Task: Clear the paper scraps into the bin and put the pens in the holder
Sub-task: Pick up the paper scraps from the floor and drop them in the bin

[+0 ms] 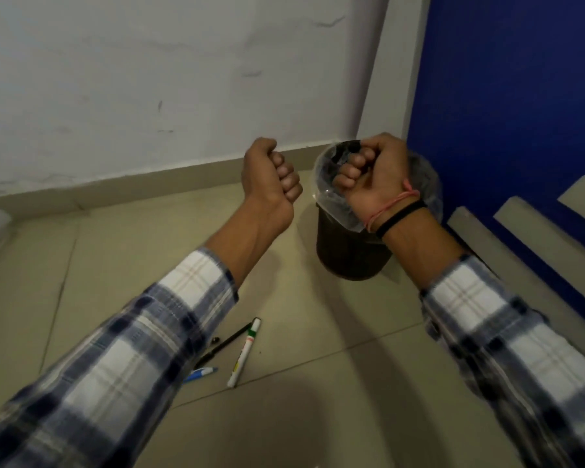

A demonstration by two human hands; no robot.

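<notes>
Head view: both hands are curled into fists out in front of the person. The right hand [372, 177] hangs directly over the mouth of the bin [348, 251], a dark bucket with a clear liner [325, 170] folded over its rim. The left hand [271, 177] is just beside the bin's rim, over bare floor [149, 251] rather than over the opening. Whether either fist holds paper scraps I cannot tell; no paper shows between the fingers, and none is visible on the floor.

Below the left forearm, well back from both hands, lie the pens: a white marker [244, 352] with a green band, a black pen [225, 342] touching or crossing its upper end, and a blue pen [200, 373] half hidden by the checked sleeve [122, 366]. No holder is in view.

The likeliest slip, as I judge it, is on the left side. If that fist opens where it is, anything light inside it would drop outside the rim and drift across the floor. It needs to come across above the opening first. The loose liner is another risk: a knuckle catching it could pull it off the rim or tip the bin. The pens lie close to where the person stands, so a step could roll or crush them.
</notes>
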